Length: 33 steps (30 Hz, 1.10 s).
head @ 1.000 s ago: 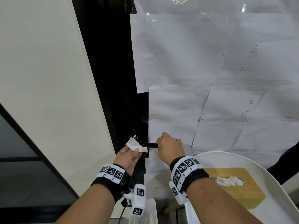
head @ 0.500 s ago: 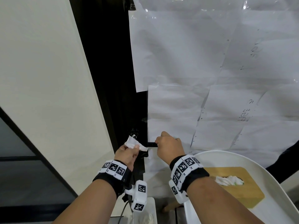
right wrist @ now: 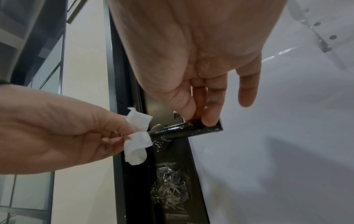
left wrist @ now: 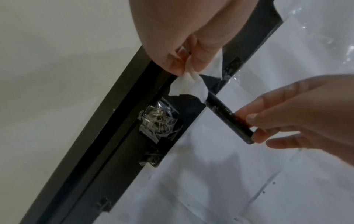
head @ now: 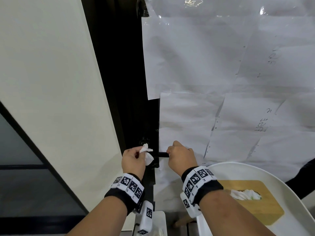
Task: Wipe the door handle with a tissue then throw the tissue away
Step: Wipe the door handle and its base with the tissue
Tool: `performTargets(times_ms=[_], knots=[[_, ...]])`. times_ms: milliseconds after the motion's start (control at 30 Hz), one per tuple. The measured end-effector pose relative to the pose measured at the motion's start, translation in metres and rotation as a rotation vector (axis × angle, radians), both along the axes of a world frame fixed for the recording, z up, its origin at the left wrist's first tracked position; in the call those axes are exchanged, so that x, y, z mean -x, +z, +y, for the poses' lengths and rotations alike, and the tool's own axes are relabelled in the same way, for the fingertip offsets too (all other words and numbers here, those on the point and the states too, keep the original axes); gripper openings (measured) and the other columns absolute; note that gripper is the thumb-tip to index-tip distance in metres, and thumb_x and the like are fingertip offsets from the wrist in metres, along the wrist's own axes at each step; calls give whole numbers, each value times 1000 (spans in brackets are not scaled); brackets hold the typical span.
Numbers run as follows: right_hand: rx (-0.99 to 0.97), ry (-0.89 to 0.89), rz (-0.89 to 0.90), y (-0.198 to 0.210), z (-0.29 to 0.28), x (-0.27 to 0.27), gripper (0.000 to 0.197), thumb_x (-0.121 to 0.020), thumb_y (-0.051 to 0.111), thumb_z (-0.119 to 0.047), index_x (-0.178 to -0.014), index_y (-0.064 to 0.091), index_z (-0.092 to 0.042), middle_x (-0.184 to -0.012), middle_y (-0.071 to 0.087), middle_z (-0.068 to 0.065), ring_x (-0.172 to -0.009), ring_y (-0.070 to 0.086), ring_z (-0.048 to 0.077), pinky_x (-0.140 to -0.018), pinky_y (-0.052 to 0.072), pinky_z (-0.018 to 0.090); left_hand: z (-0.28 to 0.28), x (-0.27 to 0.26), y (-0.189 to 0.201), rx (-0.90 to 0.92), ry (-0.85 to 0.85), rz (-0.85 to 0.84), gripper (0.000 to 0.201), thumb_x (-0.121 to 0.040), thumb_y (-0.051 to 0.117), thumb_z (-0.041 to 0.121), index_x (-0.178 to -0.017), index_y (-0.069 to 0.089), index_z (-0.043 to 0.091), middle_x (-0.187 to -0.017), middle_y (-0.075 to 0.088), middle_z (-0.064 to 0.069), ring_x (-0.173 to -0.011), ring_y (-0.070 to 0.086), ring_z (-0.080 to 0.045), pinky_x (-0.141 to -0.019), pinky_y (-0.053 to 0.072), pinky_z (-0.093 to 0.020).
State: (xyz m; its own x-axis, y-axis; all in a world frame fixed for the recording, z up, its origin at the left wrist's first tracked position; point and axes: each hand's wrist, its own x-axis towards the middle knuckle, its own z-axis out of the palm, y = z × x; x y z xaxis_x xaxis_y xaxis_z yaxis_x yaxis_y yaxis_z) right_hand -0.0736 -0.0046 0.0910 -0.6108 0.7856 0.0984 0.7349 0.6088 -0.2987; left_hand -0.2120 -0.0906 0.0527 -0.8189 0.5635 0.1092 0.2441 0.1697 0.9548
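Door handle axis runs 9-to-3 between my two hands.

My left hand (head: pixel 133 159) pinches the tissue (head: pixel 146 155) on the door handle (head: pixel 160 154) at its pivot, 9 o'clock end; my right hand (head: pixel 180 155) pinches the free 3 o'clock end. I judge the next wipe travels toward 3.

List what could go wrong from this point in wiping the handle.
1. The left hand only pinches the small tissue at the pivot end of the door handle; it could slip off or tear.
2. The right hand pinches the handle's free end, so that part may go unwiped unless it lets go.
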Motion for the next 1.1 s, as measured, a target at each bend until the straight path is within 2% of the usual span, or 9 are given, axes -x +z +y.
performTargets(times_ms=[67, 167, 267, 400, 467, 567, 700, 833, 1100], knots=[[-6, 0, -2, 0, -1, -1, 30, -80, 43, -1, -94, 66, -14, -91, 45, -1, -67, 45, 22, -86, 38, 36, 2, -1, 1, 26, -33, 16, 23, -86, 60, 13, -104, 73, 21, -112, 54, 0, -83, 57, -3, -76, 43, -6], [0, 0, 0, 1, -2, 0, 31, -80, 43, 0, -94, 66, -13, -91, 45, -1, -67, 45, 22, -86, 39, 37, 2, -5, 4, 4, -39, -49, 17, -91, 55, 13, -97, 71, 14, -112, 48, -5, -93, 55, -13, -91, 42, -22], [9, 0, -8, 2, -2, 0, 32, -80, 43, 0, -97, 66, -14, -97, 49, 1, -68, 46, 22, -85, 38, 36, 2, -7, 5, 34, -16, 10, 12, -90, 61, 16, -93, 73, 16, -111, 45, -3, -92, 53, -14, -91, 40, -23], [3, 0, -17, 4, -2, -1, 31, -80, 42, 0, -95, 66, -13, -90, 42, -2, -68, 45, 22, -87, 40, 38, 5, -3, 7, 90, 40, 123, 18, -83, 69, 21, -101, 69, 20, -108, 53, -1, -83, 59, -12, -78, 45, -21], [3, -4, -15, 4, -2, 1, 30, -81, 43, -1, -95, 66, -13, -92, 45, 0, -68, 46, 23, -87, 40, 38, 7, -2, 10, 100, 72, 102, 26, -78, 74, 29, -98, 61, 19, -94, 61, 1, -76, 59, -10, -67, 43, -18], [1, -5, -8, 3, -3, 2, 29, -81, 44, -2, -97, 66, -13, -98, 50, 2, -70, 50, 24, -85, 39, 36, 13, -2, 16, 170, 83, 118, 32, -71, 80, 36, -87, 59, 17, -79, 62, 3, -65, 55, -5, -52, 36, -16], [3, -2, -12, 3, -2, 1, 29, -81, 44, -3, -97, 66, -14, -95, 47, 1, -69, 45, 22, -85, 37, 37, 20, 2, 17, 262, 97, 2, 35, -66, 81, 36, -85, 59, 16, -77, 63, 2, -65, 57, -11, -50, 37, -20], [2, -5, -14, 3, -2, 1, 29, -81, 43, -2, -96, 66, -13, -95, 47, 0, -69, 45, 22, -84, 37, 36, 24, 6, 18, 285, 93, -103, 27, -69, 76, 34, -84, 62, 16, -78, 65, 0, -63, 57, -11, -49, 37, -21], [15, 9, 2, 3, -1, 0, 30, -81, 44, -2, -98, 66, -13, -100, 50, 2, -79, 56, 26, -83, 35, 35, 20, 8, 18, 240, 104, -83, 15, -73, 72, 30, -79, 67, 18, -73, 69, -1, -65, 61, -14, -50, 38, -21]])
